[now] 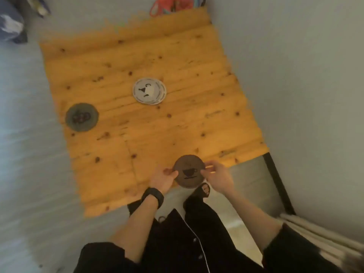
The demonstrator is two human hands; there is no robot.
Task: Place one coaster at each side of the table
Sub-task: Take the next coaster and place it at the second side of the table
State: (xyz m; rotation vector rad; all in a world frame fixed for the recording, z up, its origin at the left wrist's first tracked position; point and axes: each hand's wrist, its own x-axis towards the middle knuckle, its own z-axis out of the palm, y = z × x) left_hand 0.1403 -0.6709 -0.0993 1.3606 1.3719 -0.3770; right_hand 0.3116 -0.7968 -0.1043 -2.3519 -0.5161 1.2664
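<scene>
A brown round coaster (189, 171) with a black cup drawing hangs over the near edge of the wooden table (149, 134). My left hand (162, 179) pinches its left rim and my right hand (217, 175) pinches its right rim. A small stack of white coasters (149, 91) lies near the middle of the table. A dark grey coaster (82, 117) lies flat at the table's left side, close to the edge.
A wall runs along the table's right side. A dark frame (277, 180) stands at the near right corner. A red and blue bundle (173, 4) lies beyond the far edge, and a dark blue cloth item (10, 22) sits on the floor far left.
</scene>
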